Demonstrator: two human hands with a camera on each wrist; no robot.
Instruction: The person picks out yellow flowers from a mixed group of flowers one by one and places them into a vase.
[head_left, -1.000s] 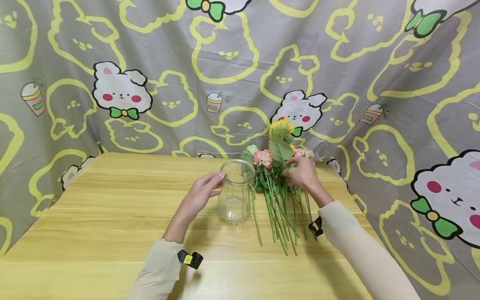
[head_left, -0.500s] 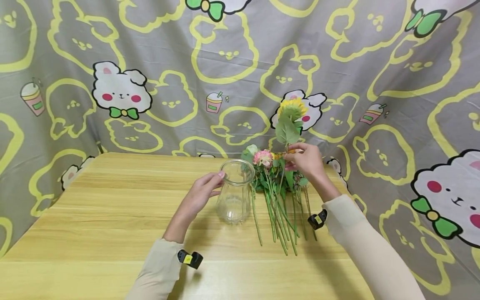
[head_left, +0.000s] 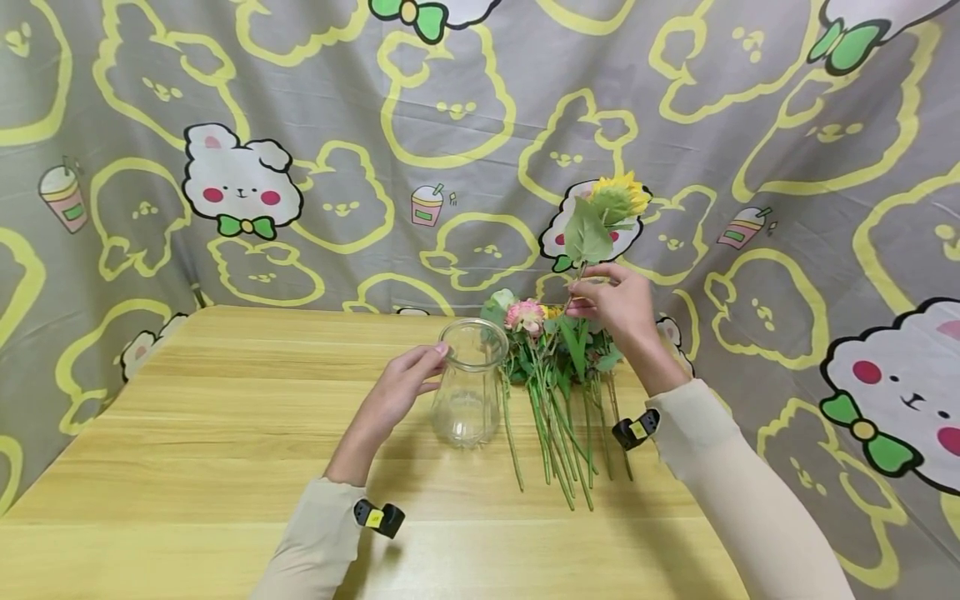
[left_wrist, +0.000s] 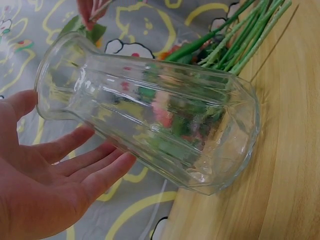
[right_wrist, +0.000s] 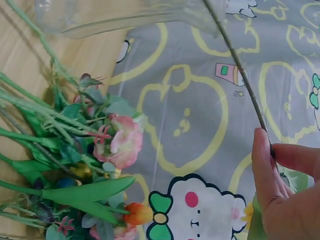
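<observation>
A clear glass vase (head_left: 467, 410) with a rounded rim stands upright on the table. My left hand (head_left: 397, 385) steadies it from the left, thumb at the rim and fairly straight fingers along its side; the left wrist view shows the spread fingers beside the glass. Between thumb and fingertips, my right hand (head_left: 618, 310) pinches the stem of a sunflower (head_left: 617, 202), held up with its head and big green leaf above the hand. In the right wrist view the thin stem (right_wrist: 243, 75) runs from the fingers toward the vase.
Right of the vase lies a bunch of artificial flowers, with a pink bloom (head_left: 525, 317), an orange tulip (right_wrist: 137, 213) and long green stems (head_left: 558, 450) pointing toward me. The wooden table (head_left: 247, 433) ends at a patterned grey curtain (head_left: 337, 125).
My right hand has lifted the sunflower up out of the bunch, its head rising and shifting right. The left hand and the vase have stayed in place.
</observation>
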